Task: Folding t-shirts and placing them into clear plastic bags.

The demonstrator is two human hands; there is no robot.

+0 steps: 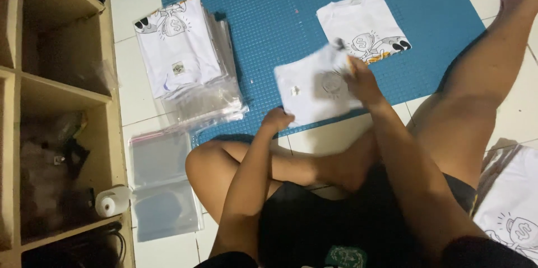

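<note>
I hold a folded white T-shirt (314, 86) above the blue mat (280, 16), blurred by motion. My left hand (276, 119) grips its near left corner. My right hand (361, 80) grips its right edge. Another folded white T-shirt with a printed cartoon (361, 24) lies flat on the mat just beyond my right hand. A stack of bagged white T-shirts (179, 49) sits at the mat's left edge.
Empty clear plastic bags (162, 184) lie on the white tiled floor by my left knee. A wooden shelf unit (56, 105) stands at the left, with a white roll (112, 202) on it. More white shirts (513, 206) lie at the right.
</note>
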